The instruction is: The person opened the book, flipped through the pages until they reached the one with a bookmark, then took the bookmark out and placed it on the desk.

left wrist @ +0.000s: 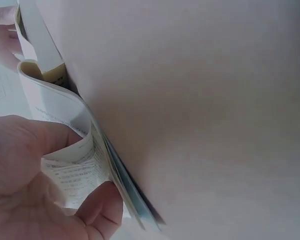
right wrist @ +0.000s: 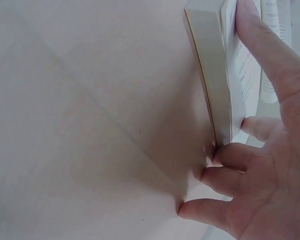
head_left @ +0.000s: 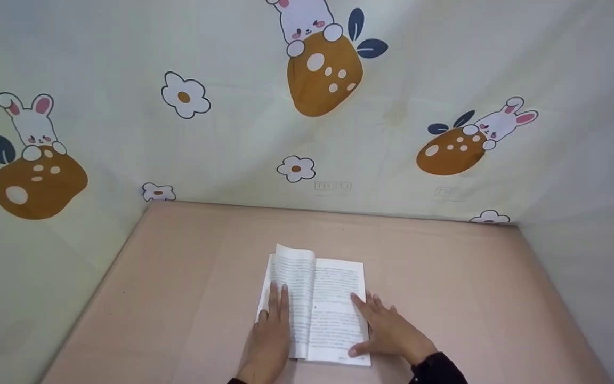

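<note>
We saw an open paperback book [head_left: 339, 320] on a smooth, pinkish-beige surface [head_left: 200, 277], one leaf [head_left: 297, 282] curling up from its left half. Its rows of print were too small for us to read. The left hand [head_left: 268, 336] covered part of the book's left side, its wrist cut off by the bottom of the head view. From above, two of its fingers lay straight along the leaf; the left wrist view showed one digit partly hidden inside the paper curl and another bent at the page edges, so we could not tell whether they pinched the paper.

At the book's right edge, the right hand [head_left: 392, 330] was spread and unclenched, thumb and index finger resting on the page, the other fingers on the surface beside it. A dark sleeve [head_left: 437, 369] ran out of view.

Beyond the book hung a wrinkled pale backdrop [head_left: 232, 144] printed with outlined flowers [head_left: 296, 176] and rabbits on spotted brown fruit [head_left: 325, 74]; the topmost rabbit's ears were cropped. Its boxed lettering [head_left: 333, 186] was too faint to make out.
</note>
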Motion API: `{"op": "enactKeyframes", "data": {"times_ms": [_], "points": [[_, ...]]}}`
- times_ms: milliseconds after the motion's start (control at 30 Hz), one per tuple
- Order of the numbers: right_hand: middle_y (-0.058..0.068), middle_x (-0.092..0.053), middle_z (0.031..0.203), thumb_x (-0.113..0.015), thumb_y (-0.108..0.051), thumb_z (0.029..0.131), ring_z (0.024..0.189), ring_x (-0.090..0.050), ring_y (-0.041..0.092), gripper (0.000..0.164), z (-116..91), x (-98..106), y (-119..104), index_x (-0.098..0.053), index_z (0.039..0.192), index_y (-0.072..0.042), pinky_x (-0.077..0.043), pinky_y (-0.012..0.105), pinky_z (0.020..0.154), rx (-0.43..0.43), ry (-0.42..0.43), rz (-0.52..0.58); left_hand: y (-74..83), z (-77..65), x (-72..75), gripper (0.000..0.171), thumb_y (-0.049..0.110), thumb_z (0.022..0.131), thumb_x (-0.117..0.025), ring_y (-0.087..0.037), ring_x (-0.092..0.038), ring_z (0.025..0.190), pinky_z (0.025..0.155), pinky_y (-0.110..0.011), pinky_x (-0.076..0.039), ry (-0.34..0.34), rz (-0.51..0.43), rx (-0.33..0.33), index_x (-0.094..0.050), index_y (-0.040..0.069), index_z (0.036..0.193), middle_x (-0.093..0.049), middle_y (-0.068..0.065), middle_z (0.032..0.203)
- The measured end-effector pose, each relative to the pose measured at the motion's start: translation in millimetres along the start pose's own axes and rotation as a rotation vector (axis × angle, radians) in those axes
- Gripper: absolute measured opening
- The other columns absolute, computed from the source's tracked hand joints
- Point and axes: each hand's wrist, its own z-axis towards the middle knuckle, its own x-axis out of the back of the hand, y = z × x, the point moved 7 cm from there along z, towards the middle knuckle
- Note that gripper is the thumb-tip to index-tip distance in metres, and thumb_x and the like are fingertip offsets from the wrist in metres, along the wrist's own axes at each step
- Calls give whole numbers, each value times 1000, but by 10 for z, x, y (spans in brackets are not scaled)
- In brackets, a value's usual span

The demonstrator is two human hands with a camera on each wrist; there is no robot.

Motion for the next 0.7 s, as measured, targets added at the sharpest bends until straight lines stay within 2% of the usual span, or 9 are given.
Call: {"op": "enactKeyframes", "data": {"times_ms": [67, 133, 200, 300, 433, 533, 600, 667, 700], "points": [[35, -16, 147, -72, -62, 62, 137, -18, 49, 112, -4, 3, -2, -23, 148, -8, -16, 69, 104, 1, -1, 7, 40, -3, 27, 83, -9, 77, -63, -15, -43, 75, 54, -22, -38, 34, 47, -42, -23, 8, 147, -14, -19, 154], [35, -16, 147, -72, -61, 62, 137, -18, 49, 112, -9, 7, -4, -23, 147, -8, -16, 69, 104, 2, 1, 11, 72, -7, 30, 87, -7, 74, -66, -15, -42, 73, 52, -22, -39, 34, 99, -77, -26, 17, 147, -15, -12, 155], [36, -16, 147, -72, -61, 63, 136, -18, 49, 111, -16, 11, -6, -24, 147, -8, -16, 69, 104, 5, 2, 11, 93, -9, 22, 87, -3, 74, -68, -16, -44, 76, 53, -23, -41, 6, 142, -97, -29, 24, 146, -19, -5, 155], [36, -17, 146, -72, -61, 62, 136, -19, 50, 111, -20, 18, -9, -24, 147, -7, -16, 69, 104, 9, 4, 3, 94, 2, 8, 83, 3, 75, -67, -21, -50, 88, 60, -30, -48, -58, 183, -89, -32, 32, 144, -28, 2, 152], [36, -15, 147, -74, -60, 61, 137, -16, 49, 113, -18, 12, -6, -22, 148, -7, -15, 68, 105, 3, -23, 0, 78, 21, 29, 80, 5, 76, -66, -30, -52, 105, 72, -41, -52, -97, 176, -59, -34, 35, 142, -39, -2, 147], [35, -11, 148, -75, -59, 61, 138, -12, 48, 116, -19, 4, 2, -20, 148, -8, -13, 67, 107, -7, -56, 9, 80, 24, 56, 76, 5, 76, -66, -36, -50, 113, 78, -44, -50, -82, 158, -60, -38, 34, 141, -45, -8, 142], [34, -10, 149, -77, -58, 60, 139, -11, 47, 117, -22, 2, 8, -18, 149, -9, -12, 67, 107, -12, -72, 20, 84, 24, 73, 73, 4, 76, -66, -41, -46, 119, 86, -48, -47, -61, 137, -63, -41, 32, 139, -49, -11, 138], [32, -8, 150, -78, -56, 59, 140, -9, 46, 118, -24, -1, 15, -18, 149, -9, -11, 66, 108, -18, -84, 35, 90, 21, 90, 70, 4, 77, -65, -46, -36, 128, 98, -53, -39, -56, 124, -56, -44, 30, 138, -49, -14, 137], [32, -8, 150, -79, -55, 59, 140, -9, 46, 118, -26, 1, 15, -18, 149, -9, -10, 66, 108, -15, -87, 39, 97, 16, 108, 67, 3, 77, -64, -48, -32, 131, 101, -56, -35, -33, 118, -67, -47, 28, 136, -50, -15, 136]]}}
